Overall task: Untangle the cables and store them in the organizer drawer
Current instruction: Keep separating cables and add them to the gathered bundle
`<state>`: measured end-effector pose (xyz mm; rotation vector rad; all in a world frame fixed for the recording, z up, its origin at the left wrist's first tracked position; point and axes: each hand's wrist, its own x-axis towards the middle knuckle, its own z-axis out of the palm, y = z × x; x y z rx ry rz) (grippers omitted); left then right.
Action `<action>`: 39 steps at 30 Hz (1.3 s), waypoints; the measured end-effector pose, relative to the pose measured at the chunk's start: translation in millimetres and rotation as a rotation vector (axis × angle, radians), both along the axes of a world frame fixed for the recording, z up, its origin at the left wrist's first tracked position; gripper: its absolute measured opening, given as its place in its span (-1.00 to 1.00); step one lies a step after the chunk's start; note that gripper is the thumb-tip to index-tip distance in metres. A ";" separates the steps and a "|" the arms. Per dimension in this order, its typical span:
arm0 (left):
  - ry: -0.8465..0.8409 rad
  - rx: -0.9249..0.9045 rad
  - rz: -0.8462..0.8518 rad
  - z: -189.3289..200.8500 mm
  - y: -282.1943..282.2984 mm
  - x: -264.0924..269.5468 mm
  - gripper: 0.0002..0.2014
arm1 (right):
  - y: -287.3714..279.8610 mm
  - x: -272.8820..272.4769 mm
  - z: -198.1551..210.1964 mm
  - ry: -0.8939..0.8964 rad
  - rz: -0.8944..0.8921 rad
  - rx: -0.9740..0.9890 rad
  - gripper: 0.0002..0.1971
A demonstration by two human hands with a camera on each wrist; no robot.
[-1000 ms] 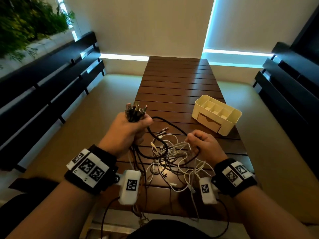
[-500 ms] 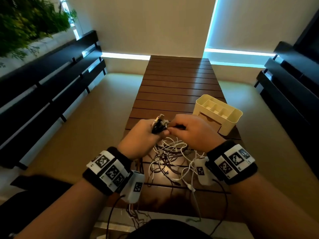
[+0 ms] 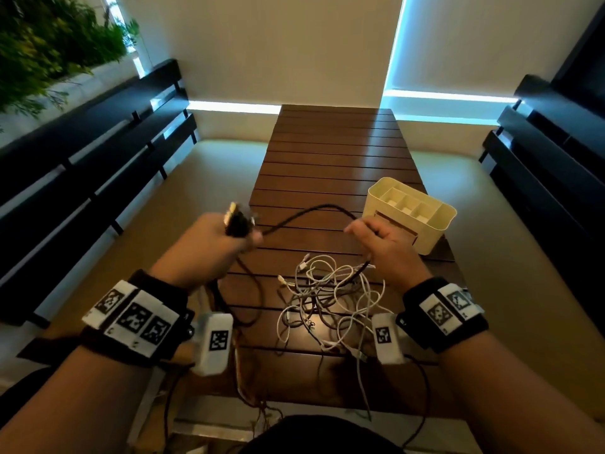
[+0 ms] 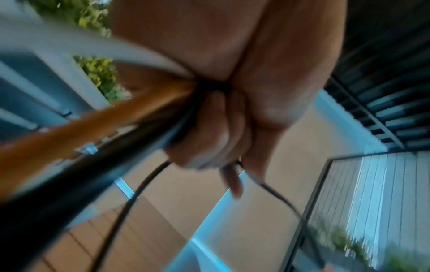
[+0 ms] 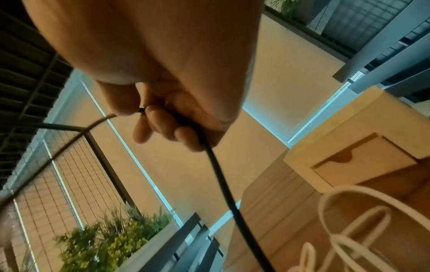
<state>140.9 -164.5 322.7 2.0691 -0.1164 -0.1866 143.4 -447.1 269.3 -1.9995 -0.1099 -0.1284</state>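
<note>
Fingers of both hands closed on cable, one black lead stretched between them

Left hand is fisted round a bundle of plug ends, its fingers wrapped tight, the gathered leads trailing down below the wrist. From that fist the black cable arcs across to the right hand, whose fingers curl round it and let it run down into the tangle lying below and between the two hands. Just beyond the right fingers stands the organizer, its drawer shut. Untangling looks to be the step in hand, with nothing stored yet. Next, I judge, the right hand must draw the black lead free of the white loops without snagging. Both forearms reach forward, hands raised above the table and held apart
</note>
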 end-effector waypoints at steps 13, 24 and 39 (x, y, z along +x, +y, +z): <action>-0.317 0.083 -0.081 -6.9 -40.1 -16.1 -0.83 | 25.6 0.8 27.9 -0.164 0.332 -0.590 -0.80; -0.230 -0.196 -0.116 -17.4 -38.5 -12.1 -0.81 | 26.5 -8.0 22.8 -0.107 0.264 -0.150 -0.89; -0.187 -0.176 0.016 -12.5 -24.3 -6.0 -0.63 | 22.3 -3.9 18.8 -0.012 0.260 -0.406 -0.85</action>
